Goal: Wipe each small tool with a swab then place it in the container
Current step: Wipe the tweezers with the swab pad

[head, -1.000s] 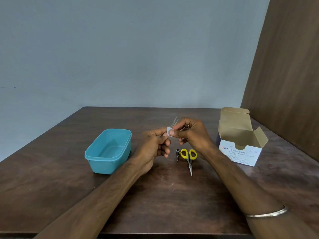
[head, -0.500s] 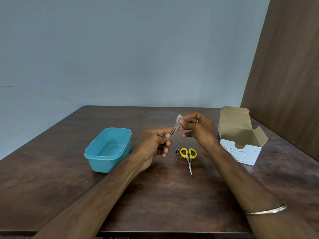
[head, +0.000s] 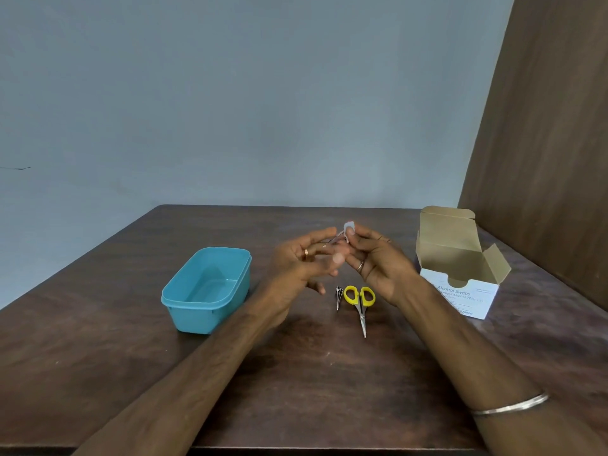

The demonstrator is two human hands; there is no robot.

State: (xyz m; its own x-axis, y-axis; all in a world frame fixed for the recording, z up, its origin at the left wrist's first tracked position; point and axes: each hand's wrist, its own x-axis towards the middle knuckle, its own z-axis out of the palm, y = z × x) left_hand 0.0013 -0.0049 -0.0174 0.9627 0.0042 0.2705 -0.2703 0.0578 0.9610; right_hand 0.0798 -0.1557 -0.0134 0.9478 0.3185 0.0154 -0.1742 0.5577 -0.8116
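Note:
Above the middle of the table, my left hand [head: 304, 261] holds a thin metal tool [head: 335, 239] between its fingers, palm turned up. My right hand [head: 378, 258] pinches a small white swab [head: 348, 228] against the tool's far end. Yellow-handled scissors [head: 359, 302] lie on the table just below my hands, and a small dark metal tool [head: 339, 294] lies beside them on the left. A teal plastic container [head: 205, 287] stands open to the left of my left hand, with nothing visible inside.
An open white box of alcohol swabs [head: 459, 278] stands at the right, flaps up. A brown wooden panel [head: 543, 143] rises behind it. The dark wooden table [head: 312, 373] ends at a near edge by my forearms; a pale wall stands behind.
My left hand has turned palm-up and lifted, its fingers looser around the tool. My right hand with the swab has stayed at the tool's far end after sliding up it.

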